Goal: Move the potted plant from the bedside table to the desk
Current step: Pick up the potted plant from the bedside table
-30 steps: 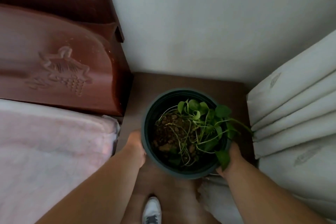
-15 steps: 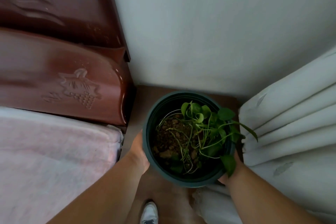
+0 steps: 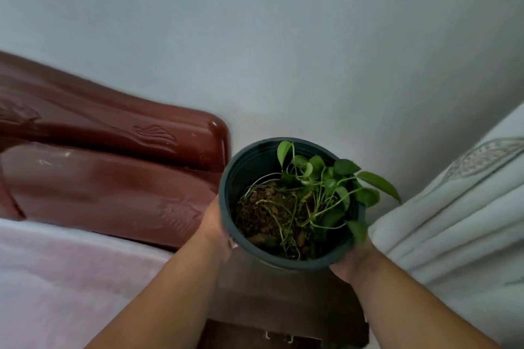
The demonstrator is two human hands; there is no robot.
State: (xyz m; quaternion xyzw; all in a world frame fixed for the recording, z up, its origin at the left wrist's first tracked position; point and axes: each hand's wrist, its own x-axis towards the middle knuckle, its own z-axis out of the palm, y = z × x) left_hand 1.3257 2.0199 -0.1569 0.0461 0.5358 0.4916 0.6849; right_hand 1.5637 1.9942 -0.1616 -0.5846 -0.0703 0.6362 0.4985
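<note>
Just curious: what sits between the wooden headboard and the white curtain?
In the head view, the potted plant, gripped by the left hand and right hand.

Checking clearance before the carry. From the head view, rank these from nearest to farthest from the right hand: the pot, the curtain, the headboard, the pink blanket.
1. Pot: gripped by the right hand at its right side.
2. Curtain: just to the right.
3. Headboard: left, beyond the pot.
4. Pink blanket: lower left; too close to the headboard to call.
</note>
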